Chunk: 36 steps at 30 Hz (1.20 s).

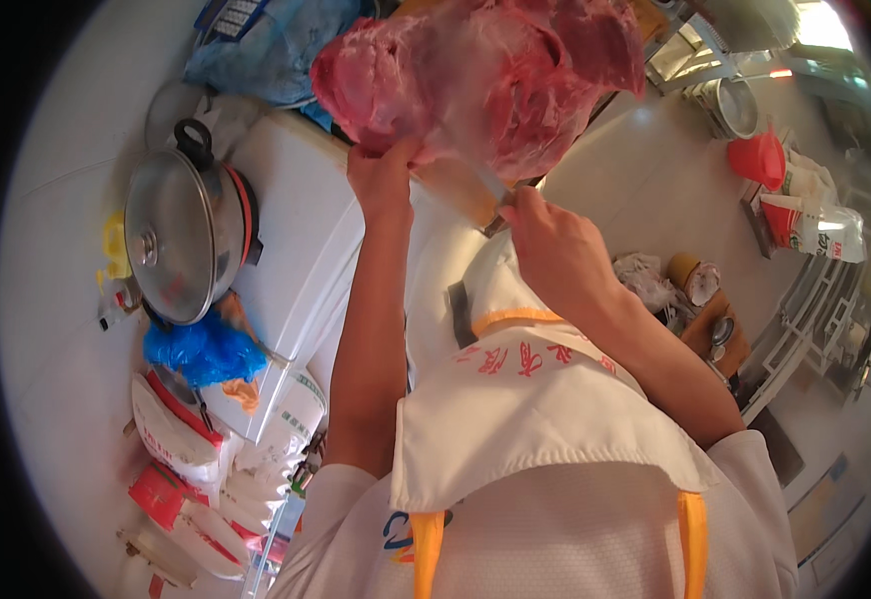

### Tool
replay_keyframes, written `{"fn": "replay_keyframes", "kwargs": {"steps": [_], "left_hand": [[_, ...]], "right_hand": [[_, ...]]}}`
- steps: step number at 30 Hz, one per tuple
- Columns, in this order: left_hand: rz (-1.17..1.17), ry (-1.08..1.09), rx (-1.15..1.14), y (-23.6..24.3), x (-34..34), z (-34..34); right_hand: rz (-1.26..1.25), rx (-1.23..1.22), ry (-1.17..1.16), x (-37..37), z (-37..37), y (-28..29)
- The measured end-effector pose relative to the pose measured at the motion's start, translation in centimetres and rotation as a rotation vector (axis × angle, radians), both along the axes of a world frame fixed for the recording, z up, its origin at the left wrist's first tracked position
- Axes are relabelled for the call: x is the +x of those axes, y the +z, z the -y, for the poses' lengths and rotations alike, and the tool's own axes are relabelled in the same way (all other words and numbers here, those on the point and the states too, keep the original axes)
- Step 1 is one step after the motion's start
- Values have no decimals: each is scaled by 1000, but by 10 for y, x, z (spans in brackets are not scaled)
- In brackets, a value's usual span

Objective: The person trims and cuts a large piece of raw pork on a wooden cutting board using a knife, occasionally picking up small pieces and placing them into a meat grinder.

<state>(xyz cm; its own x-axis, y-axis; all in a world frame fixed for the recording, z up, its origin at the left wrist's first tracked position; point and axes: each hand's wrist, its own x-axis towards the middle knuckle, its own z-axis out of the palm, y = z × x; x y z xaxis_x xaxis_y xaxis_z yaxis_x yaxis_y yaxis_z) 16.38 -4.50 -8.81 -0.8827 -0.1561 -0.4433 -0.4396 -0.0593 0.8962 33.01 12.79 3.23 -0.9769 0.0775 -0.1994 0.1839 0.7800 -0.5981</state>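
Left hand (384, 178): fingers curled and pressed into the lower edge of the meat (485, 75), which is gripped at its 7 o'clock corner; fingertips are partly hidden by the flesh. Right hand (552, 245): fingers wrapped tight around the knife (485, 190) handle, the blade blurred and laid against the underside of the meat at about 6 o'clock. The meat, a large raw red slab with pale membrane, is seen at 12 o'clock of the view, above both hands and over the white counter (306, 230). Both forearms are noted rising from the lower edge, with a white apron (535, 399) trimmed in orange between them. At 9 o'clock from the left hand, a steel pot (181, 235) with lid is recorded on the counter; just below it, at 7 o'clock, a blue bag (201, 349). At 3 o'clock from the right hand, well apart, a red funnel (758, 158) is seen on the pale floor (655, 190).
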Motion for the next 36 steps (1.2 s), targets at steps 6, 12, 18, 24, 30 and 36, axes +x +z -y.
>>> {"fn": "replay_keyframes", "kwargs": {"steps": [6,12,18,24,30,36], "left_hand": [[-43,-4,-75,-5,5,3],[50,-3,52,21,4,2],[36,-28,-28,9,-2,14],[-437,-85,-876,62,-7,10],[-904,-834,-1135,74,-142,-45],[-313,-1153,-1122,55,-208,-55]], "right_hand": [[143,167,60,24,2,-34],[18,87,52,12,6,-19],[170,53,38,18,8,-34],[152,-221,-179,16,-12,7],[92,-341,-277,-29,-21,7],[136,-519,-379,-60,-23,4]]}}
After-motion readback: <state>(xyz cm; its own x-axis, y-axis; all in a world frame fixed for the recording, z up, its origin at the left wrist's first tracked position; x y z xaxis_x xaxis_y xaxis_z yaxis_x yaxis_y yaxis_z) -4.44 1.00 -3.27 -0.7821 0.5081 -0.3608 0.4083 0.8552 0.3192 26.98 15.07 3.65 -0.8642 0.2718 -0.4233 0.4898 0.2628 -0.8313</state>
